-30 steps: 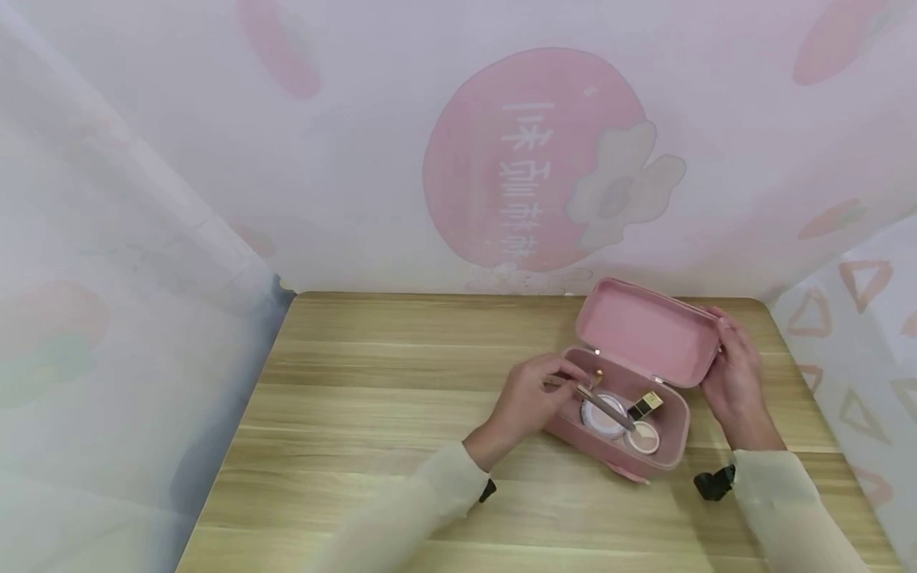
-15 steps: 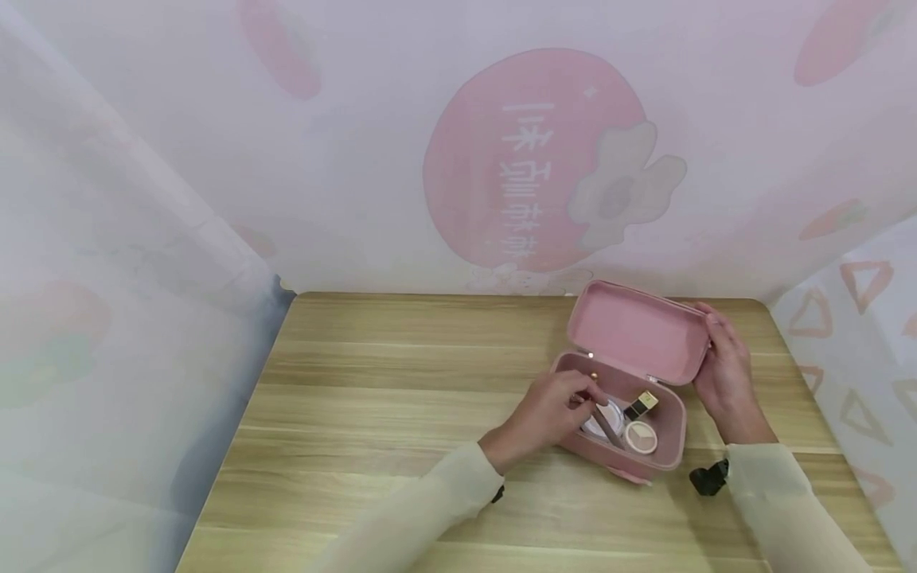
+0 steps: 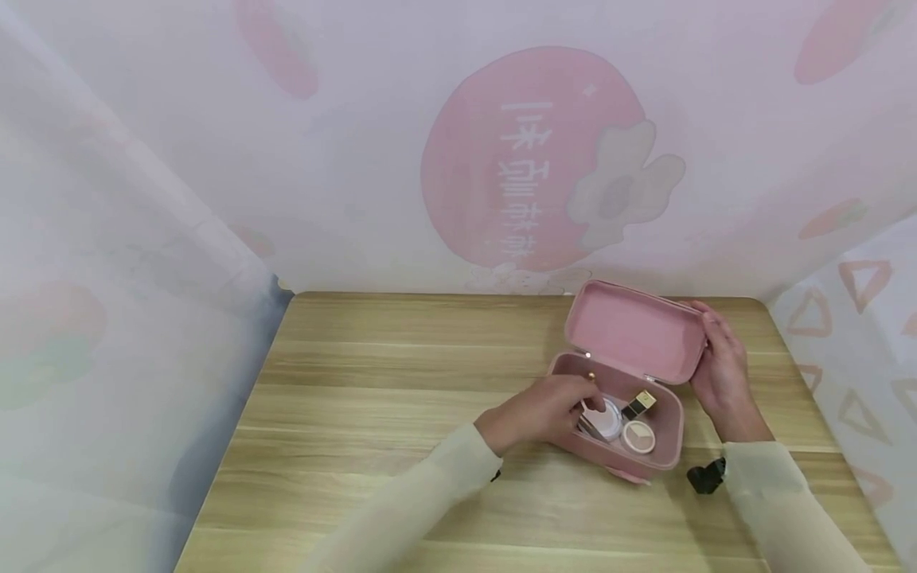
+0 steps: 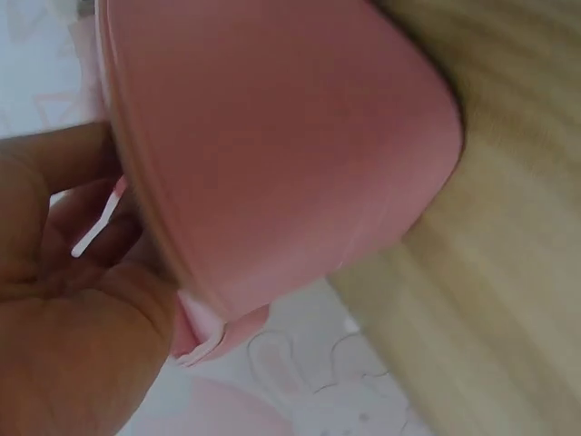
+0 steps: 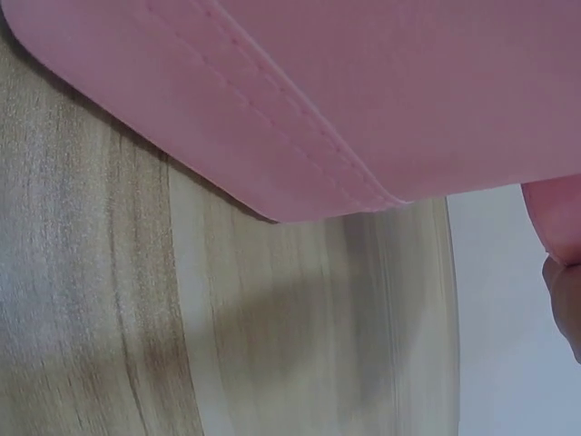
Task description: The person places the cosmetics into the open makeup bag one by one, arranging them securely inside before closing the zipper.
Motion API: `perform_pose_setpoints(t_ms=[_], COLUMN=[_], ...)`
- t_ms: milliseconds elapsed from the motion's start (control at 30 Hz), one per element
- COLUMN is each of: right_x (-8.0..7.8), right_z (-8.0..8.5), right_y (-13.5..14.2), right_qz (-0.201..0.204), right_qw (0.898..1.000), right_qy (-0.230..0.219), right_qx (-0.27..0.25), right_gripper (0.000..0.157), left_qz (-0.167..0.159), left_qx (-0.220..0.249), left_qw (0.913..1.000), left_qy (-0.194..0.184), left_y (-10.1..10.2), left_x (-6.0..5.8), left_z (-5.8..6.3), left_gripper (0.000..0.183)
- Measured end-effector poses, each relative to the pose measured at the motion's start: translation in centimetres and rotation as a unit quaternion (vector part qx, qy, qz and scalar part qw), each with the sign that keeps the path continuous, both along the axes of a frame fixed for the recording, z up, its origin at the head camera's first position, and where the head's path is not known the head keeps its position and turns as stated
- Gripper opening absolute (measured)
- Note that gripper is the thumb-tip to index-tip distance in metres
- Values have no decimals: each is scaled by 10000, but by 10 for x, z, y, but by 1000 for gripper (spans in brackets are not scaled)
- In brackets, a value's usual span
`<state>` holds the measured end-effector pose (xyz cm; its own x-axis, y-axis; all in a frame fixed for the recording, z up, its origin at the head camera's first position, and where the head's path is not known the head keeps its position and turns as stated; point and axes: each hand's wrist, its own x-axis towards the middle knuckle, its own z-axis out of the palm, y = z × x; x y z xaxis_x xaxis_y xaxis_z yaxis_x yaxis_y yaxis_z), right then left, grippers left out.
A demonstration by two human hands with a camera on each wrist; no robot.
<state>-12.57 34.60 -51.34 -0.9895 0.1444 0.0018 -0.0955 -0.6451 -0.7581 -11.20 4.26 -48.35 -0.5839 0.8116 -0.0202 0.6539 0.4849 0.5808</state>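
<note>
A pink makeup case (image 3: 614,464) stands with its lid (image 3: 634,330) raised at the table's right side. My left hand (image 3: 540,410) reaches over its left rim, fingers curled down around the upper end of a slim brown makeup pencil (image 3: 593,430). The pencil slants low inside; its held end is hidden by the fingers. Beside it lie a round white compact (image 3: 607,418), a black and gold lipstick (image 3: 639,405) and a small round palette (image 3: 638,437). My right hand (image 3: 722,378) grips the lid's right edge. In the left wrist view, the fingers (image 4: 77,159) go behind the case rim.
The case rests on a wood-grain table (image 3: 401,382). Behind it stands a pale printed curtain (image 3: 358,199), close to the raised lid. A small gold-topped item (image 3: 591,377) is at the case's back left, mostly hidden.
My left hand has lowered the pencil into the case, toward its left front. The case and its lid have shifted slightly left, with my right hand still gripping the lid.
</note>
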Motion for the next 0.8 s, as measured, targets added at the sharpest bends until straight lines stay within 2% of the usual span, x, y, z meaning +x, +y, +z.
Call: perform_pose_setpoints(t_ms=[100, 233, 300, 567, 800], right_x=[-1, -1, -1, -1, -1], right_z=[0, -1, -1, 0, -1], right_y=[-1, -1, -1, -1, -1], right_qz=[5, -12, -17, -20, 60], right_qw=[10000, 10000, 9999, 9999, 9999], right_qy=[25, 85, 106, 83, 21], right_qx=[-13, 27, 44, 71, 110], right_gripper=[31, 31, 31, 31, 30], left_qz=[-40, 186, 324, 815, 816], left_qx=[-210, -231, -95, 680, 907], left_qw=[9997, 9992, 9990, 9943, 9925], left_qy=[83, 260, 279, -122, -81], left_y=[-2, -5, -8, -17, -23], left_x=[-3, -7, -10, -17, -20], left_z=[6, 12, 12, 8, 4], left_gripper=[35, 29, 25, 24, 20])
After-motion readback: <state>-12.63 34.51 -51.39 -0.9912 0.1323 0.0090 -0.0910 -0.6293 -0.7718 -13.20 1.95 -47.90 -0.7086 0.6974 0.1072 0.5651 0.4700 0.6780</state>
